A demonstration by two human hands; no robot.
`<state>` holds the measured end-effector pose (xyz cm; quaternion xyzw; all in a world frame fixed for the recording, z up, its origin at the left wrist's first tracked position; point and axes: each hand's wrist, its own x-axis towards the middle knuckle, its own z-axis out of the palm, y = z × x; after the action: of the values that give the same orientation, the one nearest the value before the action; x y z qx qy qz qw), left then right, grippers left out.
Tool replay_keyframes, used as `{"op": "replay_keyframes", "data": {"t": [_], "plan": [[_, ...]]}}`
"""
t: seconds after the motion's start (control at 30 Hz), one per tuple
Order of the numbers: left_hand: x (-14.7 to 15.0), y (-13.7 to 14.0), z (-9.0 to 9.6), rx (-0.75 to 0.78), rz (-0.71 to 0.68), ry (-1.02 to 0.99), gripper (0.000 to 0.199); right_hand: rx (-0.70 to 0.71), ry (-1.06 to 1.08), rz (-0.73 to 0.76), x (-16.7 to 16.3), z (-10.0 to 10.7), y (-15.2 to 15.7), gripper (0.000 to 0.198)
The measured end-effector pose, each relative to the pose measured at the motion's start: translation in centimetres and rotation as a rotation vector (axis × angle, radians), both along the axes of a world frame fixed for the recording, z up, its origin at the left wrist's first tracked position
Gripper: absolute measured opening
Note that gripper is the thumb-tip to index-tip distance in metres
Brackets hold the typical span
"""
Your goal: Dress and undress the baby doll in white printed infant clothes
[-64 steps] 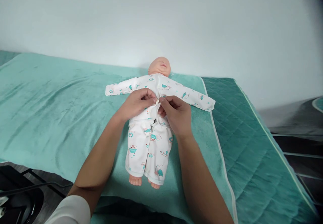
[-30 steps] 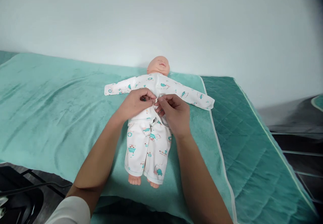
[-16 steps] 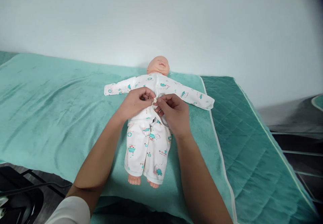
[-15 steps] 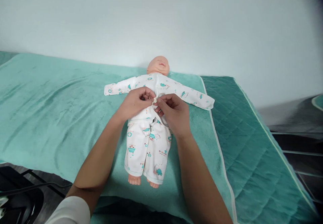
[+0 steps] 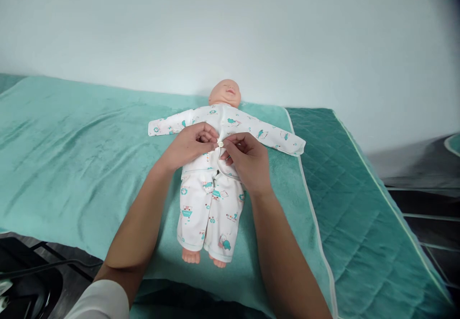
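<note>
A baby doll (image 5: 225, 94) lies face up, dressed in a white printed shirt (image 5: 247, 123) and matching trousers (image 5: 212, 213). Its sleeves stretch out to both sides and its feet poke out of the trouser legs. At the middle of the shirt front, my left hand (image 5: 192, 142) pinches the fabric edge beside a pale button (image 5: 220, 144). From the other side, my right hand (image 5: 247, 156) has thumb and forefinger closed on the shirt at that button. Below the fingers the shirt's lower edges part slightly. The buttonhole is too small to make out.
Under the doll spreads a light green blanket (image 5: 89, 175), with a darker quilted cover (image 5: 359, 213) to the right. A pale wall (image 5: 230, 27) rises behind. At the lower left is a black object (image 5: 32, 276); a dark rack with pale bars (image 5: 427, 217) stands at the right.
The button now faces up more plainly between my fingertips. Both hands have shifted only slightly, and the shirt's lower edges lie closer together. The doll stays in place.
</note>
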<state>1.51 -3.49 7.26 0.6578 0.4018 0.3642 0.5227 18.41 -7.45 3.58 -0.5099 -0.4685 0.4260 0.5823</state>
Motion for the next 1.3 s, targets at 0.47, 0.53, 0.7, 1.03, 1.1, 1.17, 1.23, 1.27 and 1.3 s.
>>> {"op": "replay_keyframes", "data": {"t": [0.47, 0.53, 0.7, 1.03, 1.1, 1.17, 1.23, 1.27, 1.3], "plan": [[-0.9, 0.4, -0.1, 0.048, -0.046, 0.059, 0.017, 0.034, 0.021, -0.003, 0.2, 0.0, 0.1, 0.019], [-1.4, 0.3, 0.0, 0.049, -0.054, 0.058, 0.019, 0.073, 0.025, 0.0, 0.5, 0.0, 0.0, 0.02], [-1.9, 0.0, -1.0, 0.067, 0.005, 0.037, 0.019, 0.24, -0.208, 0.123, 1.2, 0.8, -1.1, 0.019], [-2.7, 2.3, -5.5, 0.163, 0.369, 0.027, 0.023, 0.46, -1.146, 0.313, 0.4, 0.5, -3.1, 0.018], [-2.6, 2.3, -5.6, 0.183, 0.404, 0.06, 0.022, 0.482, -1.162, 0.277, 0.2, 0.4, -3.1, 0.015], [-2.5, 2.4, -5.6, 0.208, 0.451, 0.087, 0.022, 0.512, -1.123, 0.282, 0.1, 0.5, -3.2, 0.013], [-2.6, 2.7, -5.9, 0.236, 0.496, 0.114, 0.02, 0.533, -1.054, 0.315, 0.1, 0.8, -3.3, 0.013], [-2.8, 3.0, -6.2, 0.251, 0.517, 0.131, 0.018, 0.541, -1.027, 0.336, 0.1, 0.9, -3.3, 0.013], [-2.9, 3.3, -6.4, 0.268, 0.539, 0.153, 0.016, 0.544, -1.014, 0.358, 0.2, 1.0, -3.3, 0.013]]}}
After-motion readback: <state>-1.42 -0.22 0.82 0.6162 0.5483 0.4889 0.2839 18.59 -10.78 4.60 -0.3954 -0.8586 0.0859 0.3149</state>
